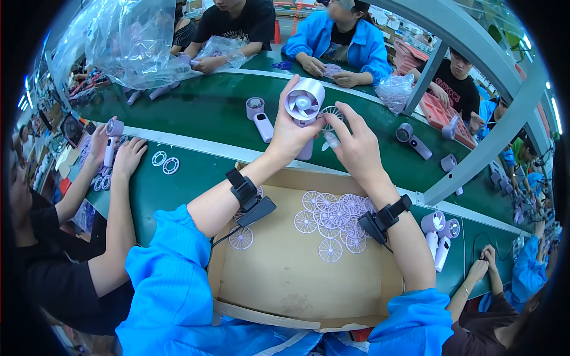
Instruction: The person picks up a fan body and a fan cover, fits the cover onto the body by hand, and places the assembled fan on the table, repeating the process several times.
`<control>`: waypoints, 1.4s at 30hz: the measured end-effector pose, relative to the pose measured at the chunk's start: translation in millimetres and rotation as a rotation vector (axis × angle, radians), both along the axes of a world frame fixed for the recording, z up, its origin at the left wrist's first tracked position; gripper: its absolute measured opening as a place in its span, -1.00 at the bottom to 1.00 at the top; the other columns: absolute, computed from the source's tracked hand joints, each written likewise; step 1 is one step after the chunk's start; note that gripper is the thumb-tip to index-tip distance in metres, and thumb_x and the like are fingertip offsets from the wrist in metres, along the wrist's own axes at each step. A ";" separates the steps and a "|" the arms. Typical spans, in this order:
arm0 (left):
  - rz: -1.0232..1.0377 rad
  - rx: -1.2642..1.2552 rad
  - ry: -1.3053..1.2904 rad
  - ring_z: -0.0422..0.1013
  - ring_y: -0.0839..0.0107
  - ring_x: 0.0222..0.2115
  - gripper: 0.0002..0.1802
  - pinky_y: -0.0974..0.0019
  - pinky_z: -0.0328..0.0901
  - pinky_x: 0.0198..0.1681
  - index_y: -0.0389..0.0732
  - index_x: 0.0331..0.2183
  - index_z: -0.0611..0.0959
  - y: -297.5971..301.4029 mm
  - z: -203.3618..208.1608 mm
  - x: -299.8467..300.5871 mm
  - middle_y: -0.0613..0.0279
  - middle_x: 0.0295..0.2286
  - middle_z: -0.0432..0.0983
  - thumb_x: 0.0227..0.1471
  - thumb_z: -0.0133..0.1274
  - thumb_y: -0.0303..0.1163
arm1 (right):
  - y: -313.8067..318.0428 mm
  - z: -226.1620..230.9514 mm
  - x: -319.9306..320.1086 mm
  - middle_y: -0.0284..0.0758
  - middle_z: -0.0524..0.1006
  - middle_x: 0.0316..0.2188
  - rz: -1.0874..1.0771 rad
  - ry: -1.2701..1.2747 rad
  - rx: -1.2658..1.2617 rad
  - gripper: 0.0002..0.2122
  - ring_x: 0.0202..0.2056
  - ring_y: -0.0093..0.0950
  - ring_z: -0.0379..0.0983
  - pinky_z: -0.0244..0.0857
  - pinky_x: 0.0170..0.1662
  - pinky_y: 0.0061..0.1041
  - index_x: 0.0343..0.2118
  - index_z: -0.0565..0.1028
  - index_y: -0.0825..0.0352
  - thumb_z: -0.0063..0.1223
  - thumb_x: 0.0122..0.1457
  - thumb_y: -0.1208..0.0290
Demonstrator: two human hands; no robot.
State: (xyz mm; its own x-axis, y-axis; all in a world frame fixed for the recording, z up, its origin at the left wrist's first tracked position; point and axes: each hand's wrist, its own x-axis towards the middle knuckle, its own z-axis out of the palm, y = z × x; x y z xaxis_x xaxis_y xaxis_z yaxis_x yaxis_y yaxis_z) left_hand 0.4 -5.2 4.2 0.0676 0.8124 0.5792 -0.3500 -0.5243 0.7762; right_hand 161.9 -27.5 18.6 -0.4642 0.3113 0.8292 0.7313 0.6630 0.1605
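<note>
My left hand (288, 139) is wrapped round a lavender handheld fan (304, 102). The fan's round head faces me, with its blades showing, and part of its handle hangs below my fingers. Close to the right of the head, my right hand (360, 147) pinches a round spoked fan grille (336, 116) by its edge. Something pale and translucent (330, 140) shows at one right fingertip; I cannot make out what it is. Beneath my arms is a shallow cardboard box (285, 291), where several lavender grilles (330, 217) lie in a loose, overlapping pile.
Fans (263, 126) lie on the green conveyor (202, 107) beyond a pale rail. Two white rings (170, 165) rest on the green table at left. More fans (440, 237) stand right of the box. A slanting metal post (475, 142) rises at right. Co-workers sit around.
</note>
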 end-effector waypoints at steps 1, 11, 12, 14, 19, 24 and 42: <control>-0.005 -0.020 -0.002 0.38 0.46 -0.22 -0.01 0.53 0.39 -0.43 0.01 0.20 -0.01 -1.0 1.2 0.8 0.14 -0.08 0.25 -0.18 0.15 -0.63 | 0.4 1.2 1.2 -0.17 0.40 -0.11 -0.001 0.000 -0.002 -0.60 -0.18 -0.28 0.43 0.39 -0.18 -0.39 -0.16 0.45 0.27 0.17 -0.18 0.57; -0.003 0.004 -0.008 0.39 0.46 -0.23 -0.02 0.52 0.39 -0.41 0.00 0.20 -0.03 -3.3 1.6 0.4 0.13 -0.08 0.25 -0.15 0.13 -0.64 | -0.9 4.0 3.5 -0.24 0.43 -0.14 -0.044 -0.060 0.076 -0.53 -0.25 -0.33 0.45 0.37 -0.24 -0.43 -0.14 0.50 0.17 0.24 -0.25 0.50; -0.009 -0.001 -0.010 0.40 0.45 -0.22 -0.02 0.50 0.40 -0.38 -0.01 0.20 -0.03 -4.3 2.6 0.4 0.12 -0.08 0.25 -0.15 0.14 -0.64 | -1.2 4.5 4.4 -0.24 0.43 -0.14 -0.056 -0.059 0.086 -0.53 -0.26 -0.34 0.45 0.37 -0.25 -0.43 -0.14 0.50 0.17 0.24 -0.25 0.50; -0.017 -0.005 -0.016 0.40 0.44 -0.22 -0.02 0.49 0.40 -0.36 -0.01 0.20 -0.03 -6.5 4.5 0.9 0.12 -0.08 0.25 -0.15 0.14 -0.64 | 0.2 4.1 3.9 -0.24 0.43 -0.14 -0.047 -0.056 0.107 -0.53 -0.26 -0.34 0.45 0.37 -0.25 -0.43 -0.14 0.50 0.17 0.25 -0.25 0.50; 0.009 0.107 -0.039 0.41 0.46 -0.28 -0.01 0.41 0.37 -0.31 -0.03 0.21 -0.05 -8.4 4.6 5.2 0.15 -0.20 0.35 -0.15 0.13 -0.65 | 5.3 -0.5 7.2 -0.25 0.43 -0.15 -0.007 0.011 0.114 -0.54 -0.27 -0.34 0.45 0.37 -0.25 -0.42 -0.15 0.50 0.18 0.25 -0.25 0.51; 0.011 0.141 -0.015 0.41 0.46 -0.29 0.00 0.40 0.36 -0.29 -0.03 0.21 -0.07 -7.9 2.6 2.4 0.13 -0.21 0.35 -0.14 0.13 -0.66 | 4.9 -1.4 4.3 -0.24 0.44 -0.15 0.001 0.026 0.122 -0.55 -0.29 -0.35 0.45 0.37 -0.26 -0.42 -0.16 0.49 0.20 0.25 -0.24 0.52; 0.244 0.102 0.484 0.47 0.11 -0.22 -0.11 0.21 0.38 -0.23 0.05 0.20 -0.04 1.5 -5.6 6.4 -0.08 -0.14 0.41 -0.06 0.03 -0.60 | -2.5 2.4 -6.6 -0.21 0.44 -0.10 0.002 0.112 -0.033 -0.56 -0.18 -0.28 0.41 0.34 -0.15 -0.39 -0.16 0.49 0.31 0.24 -0.24 0.53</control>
State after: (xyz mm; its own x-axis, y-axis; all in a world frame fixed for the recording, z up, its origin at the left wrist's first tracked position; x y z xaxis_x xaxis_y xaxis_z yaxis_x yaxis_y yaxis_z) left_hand 6.8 -3.7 -1.4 0.1627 0.7791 0.6054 0.1755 -0.6266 0.7593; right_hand 155.3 -29.9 21.0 -0.3695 0.3383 0.8655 0.7422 0.6678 0.0559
